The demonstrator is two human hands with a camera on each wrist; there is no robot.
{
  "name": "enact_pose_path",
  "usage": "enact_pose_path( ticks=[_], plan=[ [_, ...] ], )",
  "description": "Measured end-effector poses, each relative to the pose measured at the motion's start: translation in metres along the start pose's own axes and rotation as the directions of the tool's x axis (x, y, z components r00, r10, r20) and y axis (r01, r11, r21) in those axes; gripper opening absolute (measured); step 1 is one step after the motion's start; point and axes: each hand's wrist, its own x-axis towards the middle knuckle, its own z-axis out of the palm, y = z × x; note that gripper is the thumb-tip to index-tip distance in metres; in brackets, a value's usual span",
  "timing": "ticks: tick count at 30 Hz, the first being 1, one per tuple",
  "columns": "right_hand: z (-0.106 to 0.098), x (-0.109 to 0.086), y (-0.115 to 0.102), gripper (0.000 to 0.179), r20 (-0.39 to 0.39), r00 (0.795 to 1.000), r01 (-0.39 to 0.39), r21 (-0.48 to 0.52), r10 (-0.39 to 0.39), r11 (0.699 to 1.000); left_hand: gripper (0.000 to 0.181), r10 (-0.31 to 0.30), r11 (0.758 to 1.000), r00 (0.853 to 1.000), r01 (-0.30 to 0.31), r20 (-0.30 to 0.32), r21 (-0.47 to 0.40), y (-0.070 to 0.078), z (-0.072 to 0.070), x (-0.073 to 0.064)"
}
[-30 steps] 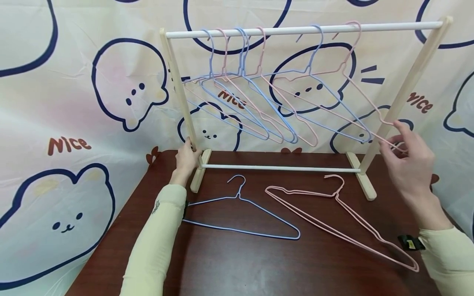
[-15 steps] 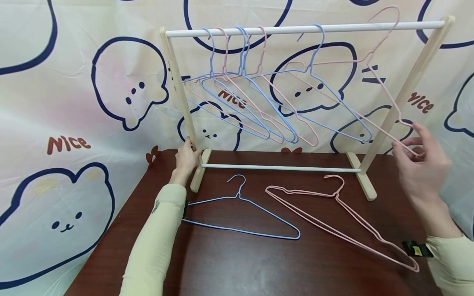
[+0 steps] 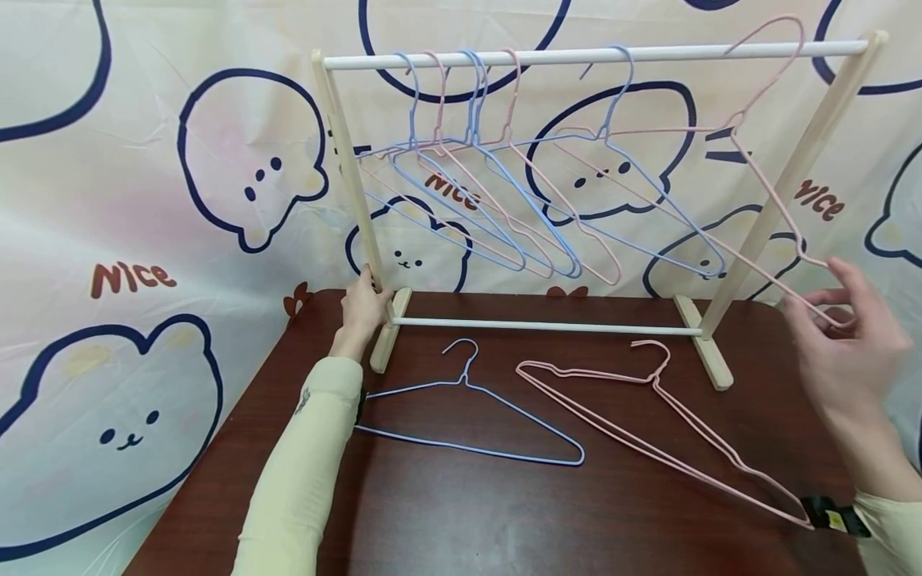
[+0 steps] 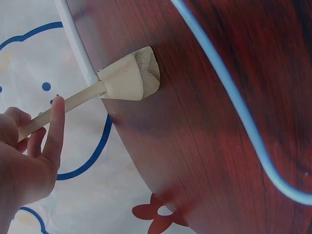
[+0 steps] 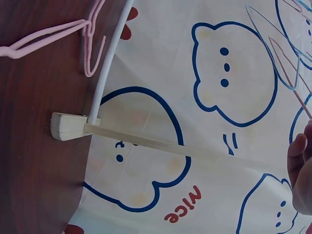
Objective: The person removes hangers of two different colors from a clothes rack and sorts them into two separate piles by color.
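In the head view my right hand [image 3: 857, 344] pinches the lower right end of a pink wire hanger [image 3: 767, 184]. The hanger's hook arches above the white top rail [image 3: 677, 54] of a small wooden rack; I cannot tell whether it touches the rail. Only part of this hand [image 5: 302, 170] shows at the edge of the right wrist view. My left hand [image 3: 363, 308] grips the rack's left post [image 3: 348, 168] near its foot. In the left wrist view the hand [image 4: 29, 165] holds that post with one finger extended along it.
Several blue and pink hangers hang along the rail, including a blue hanger [image 3: 615, 104] nearest the held one. On the dark table [image 3: 461, 520] lie a blue hanger [image 3: 519, 458] and overlapping pink hangers [image 3: 655, 376]. A patterned cloth [image 3: 238, 176] hangs behind.
The pink hanger in my right hand has risen off its hanging place on the rail, shifted right, then come slightly lower. My left hand has stayed on the post.
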Motion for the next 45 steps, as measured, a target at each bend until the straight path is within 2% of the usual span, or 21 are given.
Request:
enact_pose_path(
  ticks=[8, 13, 17, 26, 31, 36, 38, 41, 45],
  plan=[
    [-0.023, -0.017, 0.001, 0.051, 0.092, 0.993, -0.064, -0.042, 0.067, 0.997, 0.04, 0.001, 1.0, 1.0, -0.001, 0.008, -0.013, 0.0, -0.001, -0.001],
    [-0.036, -0.027, 0.0, 0.056, 0.127, 0.966, -0.216, -0.074, 0.224, 0.974, 0.039, -0.001, 1.0, 1.0, 0.001, 0.009, -0.014, 0.001, -0.001, -0.002],
    [-0.043, -0.035, 0.001, 0.056, 0.123, 0.942, -0.311, -0.028, 0.312, 0.95, 0.04, -0.005, 1.0, 1.0, 0.005, 0.005, -0.004, 0.0, -0.002, -0.001],
    [-0.055, -0.057, 0.005, 0.06, 0.16, 0.917, -0.376, 0.047, 0.364, 0.926, 0.04, -0.005, 1.0, 1.0, 0.005, 0.011, -0.005, 0.0, -0.003, -0.001],
    [-0.063, -0.068, 0.006, 0.061, 0.177, 0.935, -0.322, 0.052, 0.309, 0.945, 0.041, -0.002, 1.0, 1.0, 0.002, 0.004, 0.004, 0.002, -0.002, -0.001],
    [-0.071, -0.079, 0.003, 0.063, 0.196, 0.932, -0.315, 0.019, 0.305, 0.949, 0.041, -0.007, 1.0, 1.0, 0.007, 0.009, 0.001, 0.002, -0.002, -0.001],
    [-0.074, -0.084, 0.002, 0.063, 0.198, 0.921, -0.344, 0.012, 0.335, 0.939, 0.041, -0.008, 1.0, 1.0, 0.008, 0.009, 0.003, 0.002, -0.003, -0.001],
    [-0.078, -0.09, 0.003, 0.063, 0.223, 0.916, -0.35, 0.034, 0.334, 0.936, 0.041, -0.013, 1.0, 1.0, 0.013, 0.015, -0.002, 0.002, -0.003, 0.0],
    [-0.082, -0.1, 0.005, 0.064, 0.25, 0.894, -0.401, 0.073, 0.372, 0.913, 0.042, -0.015, 1.0, 1.0, 0.016, 0.021, -0.006, 0.001, -0.003, 0.0]
  ],
)
